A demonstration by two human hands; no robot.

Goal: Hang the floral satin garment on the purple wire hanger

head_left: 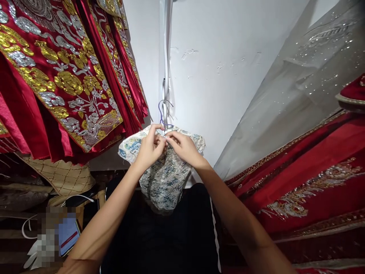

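A short-sleeved floral garment (165,182), cream with blue and green patterning, hangs on a purple wire hanger (160,114) in front of me. Both of my hands meet at its neckline, just below the hanger. My left hand (152,146) has its fingers curled and pinched on the collar edge. From the other side, my right hand (182,146) pinches the neckline with thumb and fingertips, close to the left fingertips. Whatever small part lies between the fingertips is too small to make out.
Red garments with gold and silver embroidery (71,80) hang at the left. At the right are a sheer sparkly white fabric (270,102) and red embroidered cloth (313,182). A white pole (166,45) stands against the white wall (216,45). A phone (69,238) with its screen lit lies lower left.
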